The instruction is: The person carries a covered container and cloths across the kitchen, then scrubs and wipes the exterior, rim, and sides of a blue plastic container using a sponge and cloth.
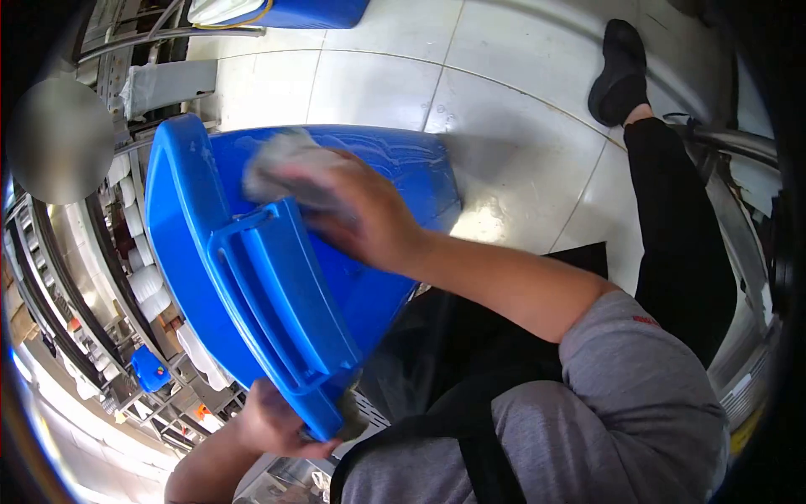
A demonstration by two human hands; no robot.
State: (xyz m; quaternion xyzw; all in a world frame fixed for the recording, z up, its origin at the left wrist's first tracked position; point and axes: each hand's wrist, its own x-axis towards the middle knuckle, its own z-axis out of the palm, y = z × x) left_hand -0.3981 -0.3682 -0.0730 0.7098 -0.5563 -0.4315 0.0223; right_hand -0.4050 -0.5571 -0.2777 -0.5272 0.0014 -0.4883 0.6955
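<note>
Blue plastic bin [290, 294] lies tipped beneath the right hand [374, 210], rim [186, 189] left of it, base to its right; that hand bunches a pale cloth [281, 164], the left [273, 420] clamps the rim's near corner.

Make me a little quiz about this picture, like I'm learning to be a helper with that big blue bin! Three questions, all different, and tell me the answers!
1. Which hand holds the pale, blurry wad by the blue bin? A: left; B: right; C: neither.
2. True or false: the left hand is at the bin's rim.
3. Fill in: the shoe on the tiled floor is ____.

Key: 1. B, the right hand; 2. true; 3. black.
</note>
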